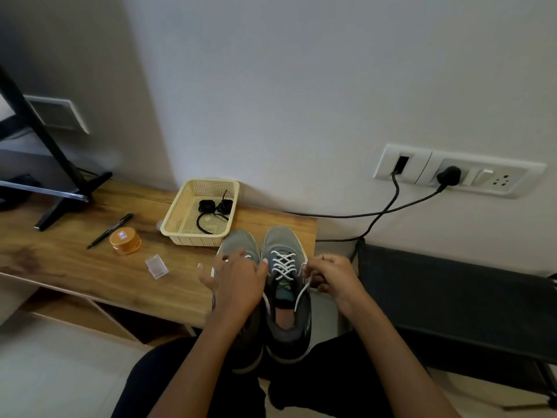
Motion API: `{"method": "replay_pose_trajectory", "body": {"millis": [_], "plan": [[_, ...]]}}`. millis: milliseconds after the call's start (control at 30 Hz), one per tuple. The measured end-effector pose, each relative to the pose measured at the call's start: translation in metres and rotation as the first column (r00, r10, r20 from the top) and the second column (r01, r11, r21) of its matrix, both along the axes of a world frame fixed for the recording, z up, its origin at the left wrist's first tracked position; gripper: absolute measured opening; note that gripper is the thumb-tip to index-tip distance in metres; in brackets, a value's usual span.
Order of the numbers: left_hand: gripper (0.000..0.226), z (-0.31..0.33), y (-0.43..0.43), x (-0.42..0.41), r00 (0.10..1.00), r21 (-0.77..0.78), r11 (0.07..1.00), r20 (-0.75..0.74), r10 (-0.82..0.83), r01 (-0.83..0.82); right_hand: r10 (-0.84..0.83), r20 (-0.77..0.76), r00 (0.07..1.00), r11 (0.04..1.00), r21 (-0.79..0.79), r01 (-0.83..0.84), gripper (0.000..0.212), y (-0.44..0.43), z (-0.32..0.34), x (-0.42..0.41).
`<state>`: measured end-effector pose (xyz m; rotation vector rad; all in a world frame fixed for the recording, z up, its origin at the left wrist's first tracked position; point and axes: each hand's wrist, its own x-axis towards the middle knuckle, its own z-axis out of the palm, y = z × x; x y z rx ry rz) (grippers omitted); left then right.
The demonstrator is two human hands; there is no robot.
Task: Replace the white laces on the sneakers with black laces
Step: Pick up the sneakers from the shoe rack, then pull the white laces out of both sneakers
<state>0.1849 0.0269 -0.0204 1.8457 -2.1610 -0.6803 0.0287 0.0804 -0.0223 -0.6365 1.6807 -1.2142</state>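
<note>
A loose end of the white lace is pinched between the curled fingers of the right hand, just beside the outer edge of the right sneaker. From that pinch the lace hangs down along the shoe's collar, and the rest is seen crossed through the eyelets. The left hand is laid palm down over the left sneaker, its fingers loosely spread and nothing seen held; most of that shoe's lacing is hidden beneath it.

The 2 grey sneakers are set side by side, touching, toes toward the wall, on the near right corner of the wooden table, with their heels overhanging toward the person's lap. Just beyond the toes, a cream mesh basket is placed on the table, and 2 coiled black laces are held in it.

Left of the basket, a black pen, an orange round tin and a small clear plastic box are spread on the table. A wall socket with 2 cables plugged in is mounted at right.
</note>
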Motion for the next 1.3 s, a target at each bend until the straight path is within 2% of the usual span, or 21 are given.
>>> {"method": "replay_pose_trajectory", "body": {"millis": [100, 133, 200, 333, 400, 467, 533, 600, 667, 700, 767, 833, 900, 967, 1033, 1233, 1300], "plan": [[0.053, 0.005, -0.008, 0.008, 0.934, 0.041, 0.995, -0.345, 0.097, -0.088, -0.097, 0.086, 0.992, 0.991, -0.084, 0.105, 0.008, 0.0, 0.004, -0.001], [0.05, 0.011, -0.007, 0.012, 0.906, 0.031, 0.989, -0.398, 0.147, -0.147, -0.122, 0.105, 0.987, 0.985, -0.112, 0.133, 0.007, 0.001, 0.007, -0.002], [0.037, 0.021, -0.007, 0.02, 0.856, -0.037, 0.966, -0.474, 0.208, -0.255, -0.165, 0.17, 0.972, 0.967, -0.167, 0.193, 0.009, 0.002, 0.011, -0.004], [0.03, 0.043, -0.003, 0.035, 0.766, -0.112, 0.901, -0.577, 0.283, -0.418, -0.257, 0.301, 0.918, 0.917, -0.225, 0.33, 0.011, 0.008, 0.015, -0.008], [0.024, 0.044, -0.003, 0.042, 0.726, -0.108, 0.872, -0.608, 0.322, -0.477, -0.306, 0.287, 0.907, 0.903, -0.213, 0.372, 0.009, 0.009, 0.011, -0.01], [0.017, 0.044, -0.004, 0.044, 0.706, -0.129, 0.847, -0.623, 0.336, -0.516, -0.375, 0.18, 0.909, 0.903, -0.151, 0.402, 0.011, 0.007, 0.002, -0.011], [0.01, 0.039, -0.003, 0.042, 0.732, -0.178, 0.833, -0.594, 0.333, -0.524, -0.457, 0.064, 0.887, 0.883, -0.088, 0.461, 0.027, 0.004, -0.008, -0.013], [0.011, 0.034, -0.003, 0.036, 0.804, -0.228, 0.873, -0.536, 0.257, -0.431, -0.489, -0.011, 0.872, 0.871, -0.053, 0.488, 0.047, 0.003, -0.013, -0.014], [0.008, 0.028, -0.001, 0.026, 0.909, -0.289, 0.925, -0.399, 0.119, -0.247, -0.451, -0.186, 0.873, 0.892, -0.062, 0.447, 0.041, 0.003, -0.014, -0.014], [0.006, 0.025, 0.001, 0.02, 0.955, -0.308, 0.941, -0.293, 0.046, -0.14, -0.387, -0.31, 0.868, 0.921, -0.078, 0.383, 0.029, 0.003, -0.014, -0.013], [0.005, 0.015, 0.007, 0.004, 0.991, -0.303, 0.951, -0.098, -0.089, 0.055, -0.192, -0.525, 0.829, 0.98, -0.051, 0.194, 0.01, 0.005, -0.012, -0.006], [0.012, 0.003, 0.013, -0.011, 0.979, -0.259, 0.945, 0.063, -0.192, 0.201, 0.016, -0.679, 0.734, 0.999, 0.046, 0.021, 0.01, 0.006, -0.011, 0.003], [0.017, -0.008, 0.015, -0.022, 0.953, -0.229, 0.93, 0.169, -0.252, 0.287, 0.16, -0.783, 0.601, 0.986, 0.149, -0.069, 0.015, 0.007, -0.01, 0.01], [0.019, -0.015, 0.016, -0.027, 0.935, -0.232, 0.918, 0.231, -0.27, 0.322, 0.231, -0.84, 0.491, 0.973, 0.208, -0.102, 0.02, 0.007, -0.012, 0.015], [0.019, -0.018, 0.018, -0.03, 0.933, -0.244, 0.916, 0.249, -0.258, 0.318, 0.25, -0.871, 0.423, 0.968, 0.227, -0.104, 0.025, 0.008, -0.015, 0.018], [0.01, -0.018, 0.017, -0.027, 0.94, -0.295, 0.905, 0.245, -0.238, 0.306, 0.2, -0.893, 0.404, 0.98, 0.19, -0.067, 0.026, 0.009, -0.015, 0.023], [0.006, -0.019, 0.018, -0.024, 0.96, -0.332, 0.906, 0.187, -0.21, 0.263, 0.186, -0.899, 0.396, 0.982, 0.181, -0.051, 0.026, 0.008, -0.014, 0.025]]}}
